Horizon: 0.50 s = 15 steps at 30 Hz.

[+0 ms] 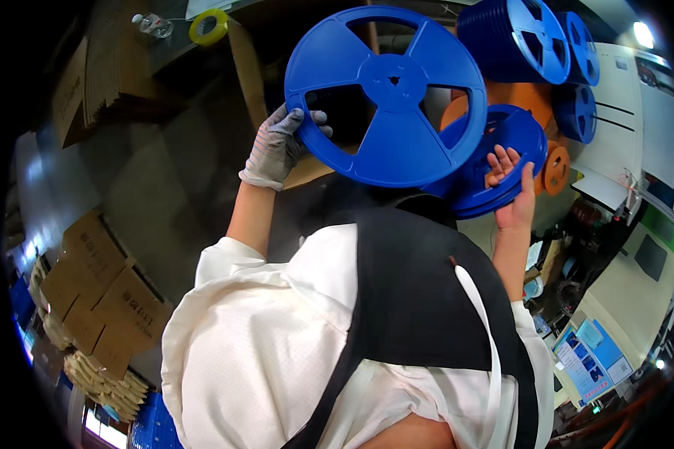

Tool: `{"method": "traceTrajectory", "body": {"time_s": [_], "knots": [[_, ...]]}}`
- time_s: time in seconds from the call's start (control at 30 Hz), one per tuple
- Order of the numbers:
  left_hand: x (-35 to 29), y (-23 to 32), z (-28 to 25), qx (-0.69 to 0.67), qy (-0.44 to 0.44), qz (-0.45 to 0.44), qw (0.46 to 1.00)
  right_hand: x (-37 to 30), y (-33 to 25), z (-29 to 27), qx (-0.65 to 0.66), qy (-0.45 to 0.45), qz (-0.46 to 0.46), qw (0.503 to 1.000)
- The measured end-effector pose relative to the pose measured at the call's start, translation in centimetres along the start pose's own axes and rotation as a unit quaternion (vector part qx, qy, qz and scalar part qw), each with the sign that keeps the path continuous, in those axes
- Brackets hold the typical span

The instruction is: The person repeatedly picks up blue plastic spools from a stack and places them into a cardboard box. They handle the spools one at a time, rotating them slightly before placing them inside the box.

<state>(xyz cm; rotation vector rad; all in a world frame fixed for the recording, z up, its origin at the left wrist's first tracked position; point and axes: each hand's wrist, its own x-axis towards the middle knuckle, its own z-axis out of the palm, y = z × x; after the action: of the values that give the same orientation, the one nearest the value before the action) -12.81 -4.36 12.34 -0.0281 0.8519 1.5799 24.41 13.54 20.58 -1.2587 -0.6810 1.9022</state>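
A large blue plastic reel [393, 78] with wide openings between its spokes is held up in front of me. My left hand [277, 142], in a pale glove with grey fingertips, grips its left rim, thumb on the face and fingers through an opening. To the right, my bare right hand [513, 183] clasps the rim of more blue reels [487, 196], which lie together partly behind the first one. The thumb is outside the rim and the fingers reach through an opening. How many reels sit in that hand I cannot tell.
Stacked blue reels [509, 45] stand at the far right, with orange reels [556, 168] below. At far left are folded cardboard [116, 75], a roll of yellow tape [208, 28] and a clear bottle [153, 26]. Cardboard boxes [101, 288] lie at left; a beige machine [633, 277] stands at right.
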Motion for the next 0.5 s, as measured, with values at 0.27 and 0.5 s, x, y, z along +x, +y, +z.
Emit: {"method": "traceTrajectory", "body": {"time_s": [0.27, 0.5], "knots": [[5.8, -0.4, -4.3, 0.17, 0.255, 0.056, 0.95, -0.6, 0.6, -0.8, -0.028, 0.06, -0.012, 0.998], [17.1, -4.8, -9.4, 0.42, 0.325, 0.095, 0.842, -0.7, 0.4, -1.3, -0.026, 0.104, -0.012, 0.994]]}}
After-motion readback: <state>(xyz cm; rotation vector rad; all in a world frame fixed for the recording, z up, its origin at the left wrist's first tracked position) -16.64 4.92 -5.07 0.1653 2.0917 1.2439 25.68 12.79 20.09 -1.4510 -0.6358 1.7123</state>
